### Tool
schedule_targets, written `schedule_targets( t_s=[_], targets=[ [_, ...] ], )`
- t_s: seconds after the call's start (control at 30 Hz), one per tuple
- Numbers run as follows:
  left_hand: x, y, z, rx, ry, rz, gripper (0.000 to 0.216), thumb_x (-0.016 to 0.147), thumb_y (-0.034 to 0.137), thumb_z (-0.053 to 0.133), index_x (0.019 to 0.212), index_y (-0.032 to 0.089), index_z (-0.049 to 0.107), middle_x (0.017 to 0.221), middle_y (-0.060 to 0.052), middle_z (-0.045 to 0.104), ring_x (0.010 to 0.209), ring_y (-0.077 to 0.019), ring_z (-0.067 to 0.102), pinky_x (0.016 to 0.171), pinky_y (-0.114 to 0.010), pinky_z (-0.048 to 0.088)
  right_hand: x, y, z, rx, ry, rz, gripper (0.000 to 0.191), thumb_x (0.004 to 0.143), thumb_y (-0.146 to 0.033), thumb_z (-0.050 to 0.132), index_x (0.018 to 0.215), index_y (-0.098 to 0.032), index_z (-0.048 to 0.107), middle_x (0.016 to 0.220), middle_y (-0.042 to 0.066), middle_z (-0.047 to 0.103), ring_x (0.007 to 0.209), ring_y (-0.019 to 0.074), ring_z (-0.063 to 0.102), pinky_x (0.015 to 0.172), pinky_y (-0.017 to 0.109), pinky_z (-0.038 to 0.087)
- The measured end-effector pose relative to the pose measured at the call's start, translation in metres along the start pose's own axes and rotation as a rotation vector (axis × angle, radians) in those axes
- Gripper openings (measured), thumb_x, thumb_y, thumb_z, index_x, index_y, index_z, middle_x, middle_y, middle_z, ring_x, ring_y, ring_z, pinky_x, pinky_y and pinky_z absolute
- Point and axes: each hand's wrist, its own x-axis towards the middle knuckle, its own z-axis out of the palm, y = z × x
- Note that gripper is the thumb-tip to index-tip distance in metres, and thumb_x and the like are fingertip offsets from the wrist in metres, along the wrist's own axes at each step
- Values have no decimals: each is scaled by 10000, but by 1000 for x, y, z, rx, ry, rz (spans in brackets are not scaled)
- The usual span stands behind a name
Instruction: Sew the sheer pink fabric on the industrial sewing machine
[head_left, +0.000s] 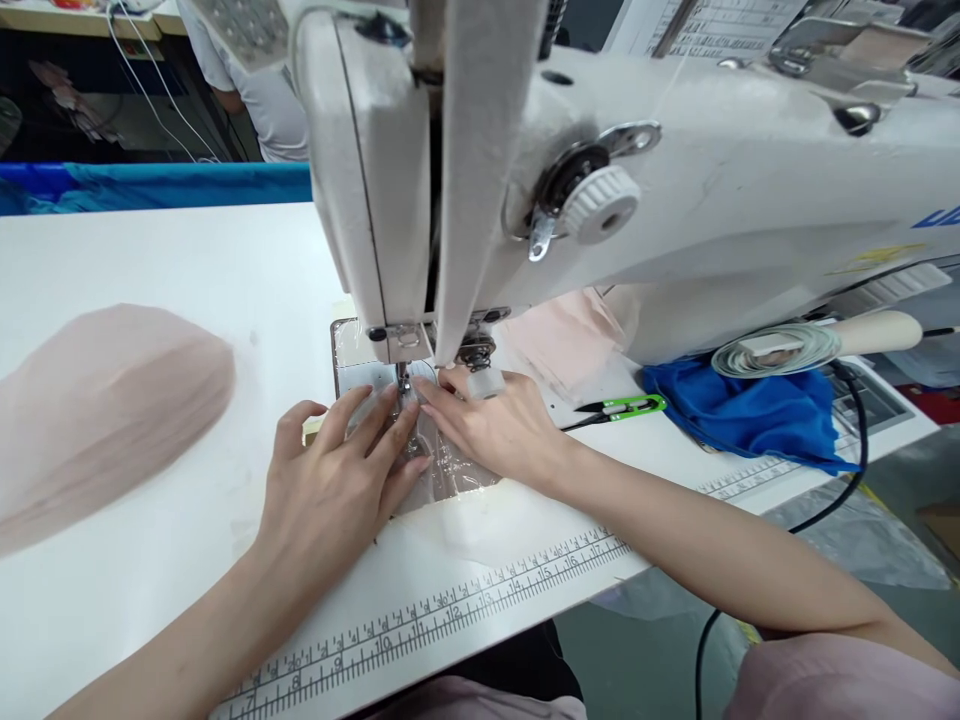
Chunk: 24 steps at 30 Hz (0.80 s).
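A white sewing machine (675,200) stands on a white table (225,270). Under its presser foot (403,385) lies a thin, sheer pale fabric piece (450,480). My left hand (330,480) lies flat on that fabric just left of the needle, fingers spread and pointing at the foot. My right hand (495,425) presses the fabric down from the right, fingertips close to the foot, with a clear thimble-like cap (484,383) on one finger. Neither hand grips anything; both rest on the cloth.
A stack of sheer pink fabric pieces (105,410) lies at the left. Green thread snips (622,407), a blue cloth (750,415) and a tape roll (776,350) sit right of the machine. A ruler strip (420,620) lines the table's front edge. A person stands behind.
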Motion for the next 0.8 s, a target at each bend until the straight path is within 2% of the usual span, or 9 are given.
schedule_targets(
  t_s=[0.2,0.37,0.43,0.5,0.57,0.6,0.7,0.8],
  targets=[
    [0,-2,4,-29,-3,-22,418,989,331,474,1389,218,519,1342,-91,622,1256,-354,534,933,-530,338,2,2,0,5,-21,20,352,1018,-232,370,1233,-221,648,1134,98,673,775,151,578,529,315,229],
    [-2,-2,1,10,7,-2,415,990,328,469,1382,201,514,1344,-100,620,1247,-351,535,933,-535,333,-2,7,-14,94,-49,36,318,1012,-244,401,1118,-202,697,1035,74,686,726,136,569,518,306,201],
    [-3,-4,-7,22,31,15,364,987,321,474,1320,204,561,1290,-88,660,1154,-335,588,911,-522,345,-6,10,-28,226,-89,40,281,1000,-283,445,1042,-201,711,950,46,685,685,122,555,515,288,208],
    [-3,-7,-18,-27,12,49,293,978,351,485,1199,222,628,1178,-60,712,972,-288,645,844,-480,382,-12,12,-42,429,-183,-33,189,933,-368,583,976,-225,699,904,-9,667,668,106,543,514,256,238],
    [-3,-10,-29,-133,-71,113,291,957,441,499,1095,241,659,1105,-37,713,813,-231,645,758,-424,416,-19,12,-54,548,-343,-153,228,824,-402,717,950,-217,669,925,-32,647,669,97,529,510,241,257],
    [-3,-12,-33,-187,-128,153,306,946,476,501,1069,249,664,1099,-33,699,779,-212,640,730,-402,428,-22,11,-59,558,-409,-204,214,815,-367,729,940,-210,656,931,-33,637,659,94,518,508,241,255],
    [-6,-13,-36,-260,-226,238,266,978,390,444,977,250,671,1062,-29,676,724,-170,631,676,-349,452,-26,9,-64,541,-484,-252,46,891,-198,612,847,-191,624,912,-25,613,623,83,480,510,250,243],
    [-9,-11,-33,-305,-227,177,306,1009,255,351,924,222,642,990,-31,683,681,-150,620,589,-305,439,-26,10,-64,589,-407,-152,148,914,-121,529,788,-184,574,836,-25,610,621,86,481,530,253,251]
  ],
)
